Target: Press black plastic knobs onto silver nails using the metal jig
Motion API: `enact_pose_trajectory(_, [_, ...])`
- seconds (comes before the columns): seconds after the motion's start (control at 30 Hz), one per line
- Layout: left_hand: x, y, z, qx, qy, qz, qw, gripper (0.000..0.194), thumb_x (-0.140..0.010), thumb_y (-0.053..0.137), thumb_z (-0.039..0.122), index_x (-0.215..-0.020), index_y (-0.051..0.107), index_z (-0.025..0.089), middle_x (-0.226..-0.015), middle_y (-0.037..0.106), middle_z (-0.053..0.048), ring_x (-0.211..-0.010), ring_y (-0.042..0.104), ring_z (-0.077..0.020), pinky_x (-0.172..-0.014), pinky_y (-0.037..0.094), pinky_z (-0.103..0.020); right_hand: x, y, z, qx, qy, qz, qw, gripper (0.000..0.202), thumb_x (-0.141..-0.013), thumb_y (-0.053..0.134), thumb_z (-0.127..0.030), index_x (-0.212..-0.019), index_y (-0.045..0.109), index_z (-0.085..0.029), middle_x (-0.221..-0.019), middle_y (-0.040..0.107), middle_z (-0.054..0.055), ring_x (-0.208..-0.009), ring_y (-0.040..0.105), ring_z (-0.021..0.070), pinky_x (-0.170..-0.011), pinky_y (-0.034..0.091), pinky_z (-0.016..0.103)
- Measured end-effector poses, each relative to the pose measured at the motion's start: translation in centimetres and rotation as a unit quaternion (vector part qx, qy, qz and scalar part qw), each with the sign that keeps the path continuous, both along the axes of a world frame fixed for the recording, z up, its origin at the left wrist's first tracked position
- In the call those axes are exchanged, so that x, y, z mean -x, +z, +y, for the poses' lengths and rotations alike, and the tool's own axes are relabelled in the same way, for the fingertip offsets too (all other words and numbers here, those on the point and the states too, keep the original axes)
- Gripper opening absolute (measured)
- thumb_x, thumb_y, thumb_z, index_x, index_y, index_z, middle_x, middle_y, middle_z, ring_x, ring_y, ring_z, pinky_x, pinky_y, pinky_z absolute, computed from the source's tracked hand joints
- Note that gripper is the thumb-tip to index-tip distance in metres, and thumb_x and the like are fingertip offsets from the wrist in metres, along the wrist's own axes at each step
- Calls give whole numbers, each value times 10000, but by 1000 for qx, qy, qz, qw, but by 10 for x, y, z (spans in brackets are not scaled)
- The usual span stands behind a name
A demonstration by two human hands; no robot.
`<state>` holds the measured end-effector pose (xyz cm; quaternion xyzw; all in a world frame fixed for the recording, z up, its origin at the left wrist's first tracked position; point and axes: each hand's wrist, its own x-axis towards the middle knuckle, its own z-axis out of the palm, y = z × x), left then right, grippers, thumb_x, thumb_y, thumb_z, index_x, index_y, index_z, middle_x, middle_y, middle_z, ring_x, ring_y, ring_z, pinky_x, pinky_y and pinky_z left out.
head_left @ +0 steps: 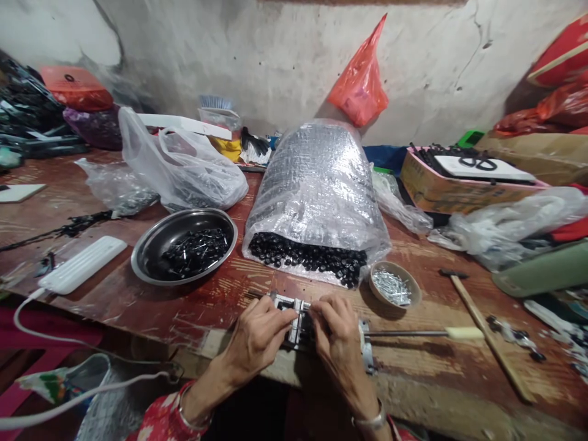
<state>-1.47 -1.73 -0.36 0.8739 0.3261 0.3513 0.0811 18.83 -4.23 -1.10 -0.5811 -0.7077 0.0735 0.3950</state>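
Observation:
A small metal jig (297, 324) sits at the table's front edge, with a rod and pale handle (463, 333) reaching out to its right. My left hand (260, 334) is closed at the jig's left side, thumb and fingers pressed together over it. On the right side of the jig, my right hand (337, 324) is closed too, its fingertips pinched together. What either hand holds is too small or hidden to make out. Beyond the jig, black round pieces (307, 256) spill from the mouth of a large silvery-white sack (316, 177).
A steel bowl (138, 251) with black parts stands left; a small bowl (414, 288) of metal pins stands right. Farther right lie a hammer (491, 334) and a green bottle (544, 269). A white power strip (82, 264) lies left.

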Motion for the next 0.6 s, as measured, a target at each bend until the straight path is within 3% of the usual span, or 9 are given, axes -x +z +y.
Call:
enact_pose_trajectory(0.2, [1,0,1,10,6,15,1000,272,-978,550,72,-1208,631,193,-773,639,-18,-800,512,-207,-700,332,-335,4,4,-1,18,-7,-63,998,140,-1008,548,-181,-928,653,-228,-922,614,37,-892,473,230,-772,352,388])
enact_pose_trajectory(0.4, [3,-1,-1,30,8,14,999,300,-954,551,57,-1201,632,207,-807,660,-22,-826,512,-219,-733,316,-353,-1,1,-2,-2,3,-18,1000,141,-1013,536,-155,-1012,659,-223,-964,623,43,-926,506,223,-813,403,378])
enact_pose_trajectory(0.6, [5,2,0,44,5,-10,999,281,-936,569,75,-1175,633,210,-928,708,-33,-868,510,-225,-771,337,-376,-35,6,-5,-64,-26,4,998,126,-1015,567,-198,-1082,671,-225,-1017,648,52,-971,546,217,-857,461,365])
